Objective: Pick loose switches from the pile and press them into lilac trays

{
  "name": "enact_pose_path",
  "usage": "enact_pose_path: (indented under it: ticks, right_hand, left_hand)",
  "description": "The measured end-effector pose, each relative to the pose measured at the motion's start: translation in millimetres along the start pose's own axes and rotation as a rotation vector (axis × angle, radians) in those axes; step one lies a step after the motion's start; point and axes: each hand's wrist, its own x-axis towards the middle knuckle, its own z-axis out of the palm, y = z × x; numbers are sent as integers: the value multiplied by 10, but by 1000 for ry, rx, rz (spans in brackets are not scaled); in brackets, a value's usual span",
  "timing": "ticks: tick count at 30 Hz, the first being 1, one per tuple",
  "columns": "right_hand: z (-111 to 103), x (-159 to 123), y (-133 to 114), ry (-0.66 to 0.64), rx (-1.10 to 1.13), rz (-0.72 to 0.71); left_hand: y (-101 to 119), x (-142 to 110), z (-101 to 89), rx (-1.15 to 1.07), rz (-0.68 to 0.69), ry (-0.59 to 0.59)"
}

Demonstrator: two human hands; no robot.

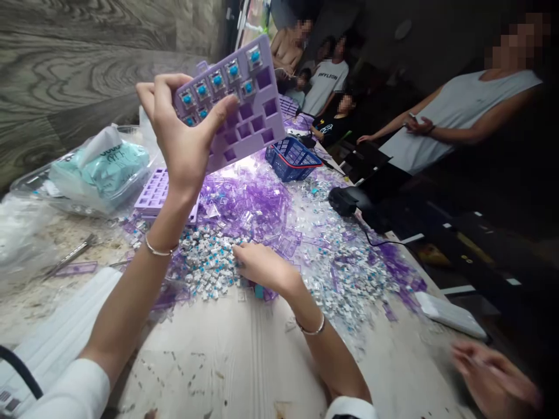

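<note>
My left hand (186,131) grips a purple tray (222,137) raised and tilted above the table, thumb across its face. Blue-stemmed keyboard switches (217,80) fill some of its square pockets; other pockets are vacant. Lower down, my right hand (264,265) reaches to the edge of a heap of small white and blue switches (207,262). Its fingers are curled downward, and whatever they hold is hidden. Beyond the heap lie many clear purple plastic pieces (257,198). Another purple tray (154,191) rests on the table behind my left forearm.
A dark blue basket (293,160) stands farther along the table. At left are a clear plastic box with a teal bag (102,166) and tweezers (72,256). A black device (343,201) and a white box (452,314) sit right. Another person's hands (495,369) show at lower right.
</note>
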Motion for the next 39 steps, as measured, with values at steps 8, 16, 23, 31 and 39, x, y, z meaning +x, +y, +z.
enact_pose_path:
  ticks: [8, 16, 23, 31, 39]
  right_hand:
    - [6, 109, 191, 78, 119, -50]
    - [-510, -344, 580, 535, 458, -67]
    - [-609, -509, 680, 1171, 932, -44]
    - [-584, -445, 432, 1352, 761, -180]
    - [-596, -418, 470, 1578, 249, -223]
  left_hand:
    - [110, 27, -62, -35, -26, -102]
    - [95, -22, -65, -23, 35, -526]
    - [175, -124, 6, 4, 138, -710]
    - [341, -164, -58, -62, 174, -716]
    - [472, -130, -191, -132, 180, -658]
